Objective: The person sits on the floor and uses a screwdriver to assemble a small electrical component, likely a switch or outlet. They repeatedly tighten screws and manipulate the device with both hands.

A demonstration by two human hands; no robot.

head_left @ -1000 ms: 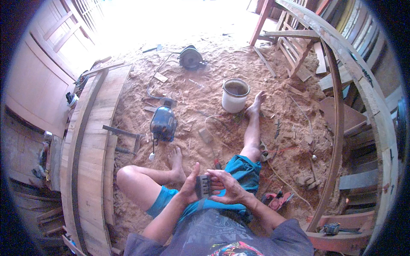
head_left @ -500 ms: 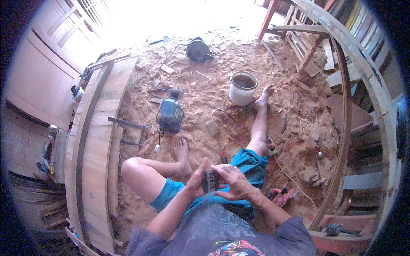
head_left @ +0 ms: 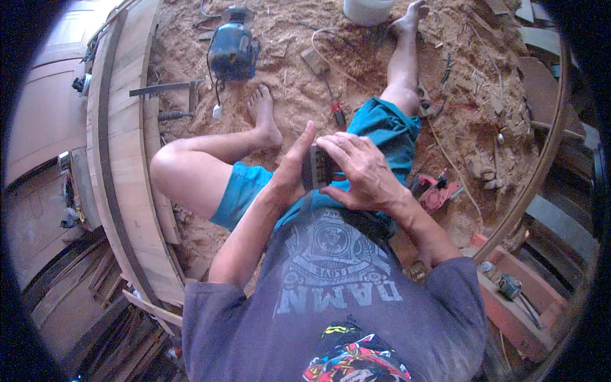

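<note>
In front of my lap I hold a small dark block (head_left: pixel 316 168) with a row of paler marks or slots along one face; its exact kind I cannot make out. My left hand (head_left: pixel 293 169) presses along its left side, thumb stretched upward. My right hand (head_left: pixel 360 167) grips it from the right, fingers curled over the top and thumb below. Just beyond the hands, a screwdriver (head_left: pixel 338 114) with a red and black handle lies in the sawdust. A red power tool (head_left: pixel 436 191) lies to the right of my lap.
Long boards (head_left: pixel 129 159) run along my left, with a metal square (head_left: pixel 168 89) beside them. A blue machine (head_left: pixel 234 52) and a white bucket (head_left: pixel 369 11) stand ahead on sawdust. A cord (head_left: pixel 449 153) trails on the right, near a reddish wooden box (head_left: pixel 522 299).
The view has tilted downward, so the floor things sit higher and more of my shirt shows. Both hands keep hold of the dark block.
</note>
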